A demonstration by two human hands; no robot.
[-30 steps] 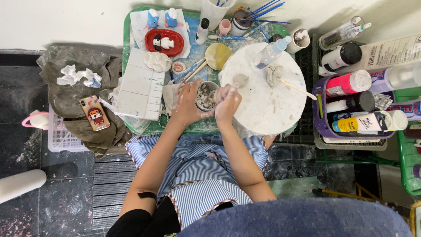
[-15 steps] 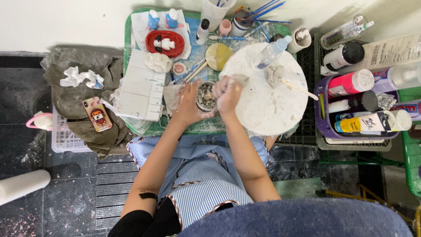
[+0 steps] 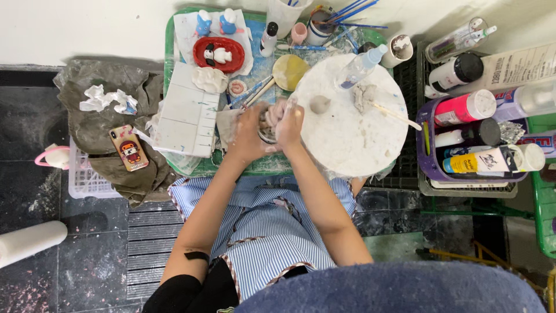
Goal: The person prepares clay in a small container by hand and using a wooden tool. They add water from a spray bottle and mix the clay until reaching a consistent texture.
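A blue-and-white striped apron (image 3: 263, 243) covers the person's lap at the near side of the green tray (image 3: 169, 69). Both forearms reach forward over the tray's near edge. The left hand (image 3: 250, 136) curls closed around the side of a small grey clay pot (image 3: 267, 124), and the right hand (image 3: 288, 123) closes over its other side and rim, so the pot is gripped between the 2 hands, just at the left edge of the round white board (image 3: 347, 124).

On the board lie a small clay ball (image 3: 319, 104), a rough clay lump (image 3: 365, 96) with a wooden stick (image 3: 397, 115) beside it, and a clear spray bottle (image 3: 360, 65) at its far edge. Left of the hands sits a white paint palette (image 3: 188, 113). At the tray's far left corner, a red dish (image 3: 219, 55) holds a small white figurine, with 2 blue figurines (image 3: 213, 23) beyond it. A cup of brushes (image 3: 320, 23) stands at the far edge.
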